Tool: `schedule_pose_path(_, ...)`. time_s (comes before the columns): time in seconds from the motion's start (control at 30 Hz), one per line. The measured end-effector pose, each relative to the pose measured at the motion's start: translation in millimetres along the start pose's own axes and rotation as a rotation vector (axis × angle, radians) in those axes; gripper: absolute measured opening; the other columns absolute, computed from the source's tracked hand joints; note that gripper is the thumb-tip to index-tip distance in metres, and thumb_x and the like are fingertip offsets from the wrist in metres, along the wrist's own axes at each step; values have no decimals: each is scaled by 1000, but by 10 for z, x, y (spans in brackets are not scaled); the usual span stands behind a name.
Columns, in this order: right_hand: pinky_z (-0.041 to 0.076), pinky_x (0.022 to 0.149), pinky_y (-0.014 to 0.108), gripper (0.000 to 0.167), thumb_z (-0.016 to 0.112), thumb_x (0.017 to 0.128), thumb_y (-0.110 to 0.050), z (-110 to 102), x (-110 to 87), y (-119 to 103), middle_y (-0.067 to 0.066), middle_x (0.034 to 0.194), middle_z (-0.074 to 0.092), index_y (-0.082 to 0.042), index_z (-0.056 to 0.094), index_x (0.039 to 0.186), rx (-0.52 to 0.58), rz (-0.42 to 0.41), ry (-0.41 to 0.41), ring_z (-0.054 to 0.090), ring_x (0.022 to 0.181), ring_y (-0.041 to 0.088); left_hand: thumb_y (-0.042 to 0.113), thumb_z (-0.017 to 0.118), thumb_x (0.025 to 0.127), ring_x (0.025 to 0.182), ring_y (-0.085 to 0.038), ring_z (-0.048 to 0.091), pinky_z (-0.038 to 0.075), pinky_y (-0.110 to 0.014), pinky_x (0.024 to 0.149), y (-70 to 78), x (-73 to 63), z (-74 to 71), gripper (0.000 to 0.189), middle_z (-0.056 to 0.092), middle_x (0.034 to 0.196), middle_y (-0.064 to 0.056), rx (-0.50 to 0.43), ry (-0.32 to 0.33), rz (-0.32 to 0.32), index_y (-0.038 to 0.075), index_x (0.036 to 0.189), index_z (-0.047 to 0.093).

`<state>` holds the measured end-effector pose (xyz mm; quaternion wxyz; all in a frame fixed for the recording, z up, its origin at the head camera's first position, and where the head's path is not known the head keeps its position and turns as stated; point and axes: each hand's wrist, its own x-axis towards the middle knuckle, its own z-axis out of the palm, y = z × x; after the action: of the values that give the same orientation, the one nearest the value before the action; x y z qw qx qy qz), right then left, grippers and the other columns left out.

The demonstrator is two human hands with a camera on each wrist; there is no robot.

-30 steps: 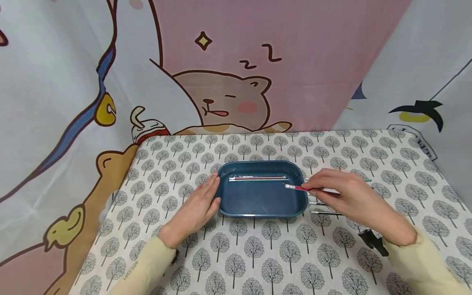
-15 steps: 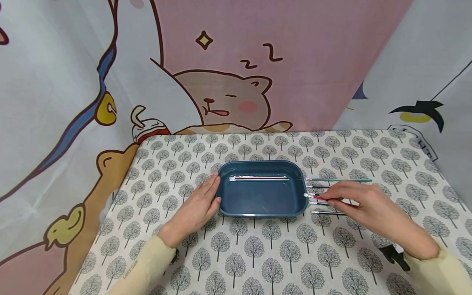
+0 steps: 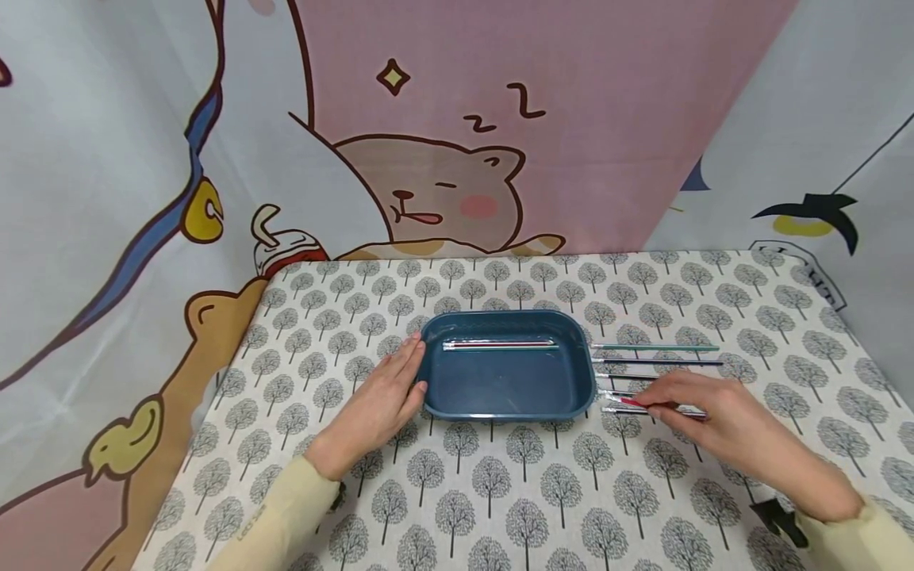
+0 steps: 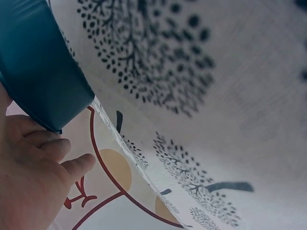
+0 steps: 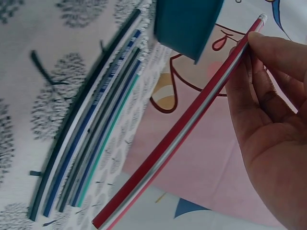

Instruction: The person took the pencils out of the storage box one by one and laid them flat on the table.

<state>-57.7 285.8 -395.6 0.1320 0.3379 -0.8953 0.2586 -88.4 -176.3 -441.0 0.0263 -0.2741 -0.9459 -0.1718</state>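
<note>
My right hand (image 3: 703,408) pinches a red pencil (image 5: 177,126) with a silver stripe, near its white eraser end, between thumb and fingers. In the head view this hand is over the front pencils in a row on the cloth, just right of the dark blue plastic tray (image 3: 508,417). The row has a green pencil (image 3: 657,347) at the back and several dark ones, such as a dark blue pencil (image 3: 657,362); the fingers partly cover the nearer ones. Against the tray's left wall rests my left hand (image 3: 378,408), fingers straight. Slim pencils (image 3: 500,346) lie along the tray's back inside.
A white cloth (image 3: 493,492) printed with grey trees covers the table. Behind it hangs a cartoon curtain (image 3: 571,159) with a sleeping bear. The row of pencils lies with eraser ends close to the tray's right wall.
My right hand has carried the red pencil from above the tray's right side to the right and toward me, over the front of the row. The left hand and tray stay put.
</note>
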Motion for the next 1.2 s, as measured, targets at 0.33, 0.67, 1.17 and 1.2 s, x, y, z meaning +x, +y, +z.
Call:
schedule_pose_path(0.33, 48, 82, 3, 49, 88, 69, 6, 97, -135, 84, -16, 103, 72, -27, 81, 104, 14, 26, -23, 68, 92, 3, 29, 45, 111, 155, -34, 26, 29, -56, 123, 4, -3, -14, 62, 14, 171, -12, -1, 2, -5, -1, 161, 26)
schedule_pose_path(0.67, 49, 81, 5, 49, 87, 69, 6, 233, -238, 194, -16, 103, 73, -28, 80, 103, 25, 38, -64, 69, 92, 4, 36, 37, 112, 155, -33, 26, 30, -56, 122, -5, -9, -9, 63, 17, 171, -15, 7, 8, -2, -1, 161, 26)
schedule_pose_path(1.17, 50, 75, 10, 40, 85, 78, 2, 337, -261, 283, -20, 100, 71, -27, 81, 104, 49, 43, -146, 65, 88, -1, 30, 44, 111, 155, -33, 25, 30, -56, 123, 11, 0, -6, 63, 14, 171, -13, -1, 1, -2, -2, 161, 26)
schedule_pose_path(1.2, 50, 75, 10, 40, 85, 78, 2, 340, -262, 288, -19, 100, 71, -27, 81, 104, 51, 43, -147, 66, 88, 0, 31, 43, 111, 156, -32, 23, 29, -56, 123, 13, 0, -7, 63, 13, 171, -12, 1, -2, -5, -2, 161, 26)
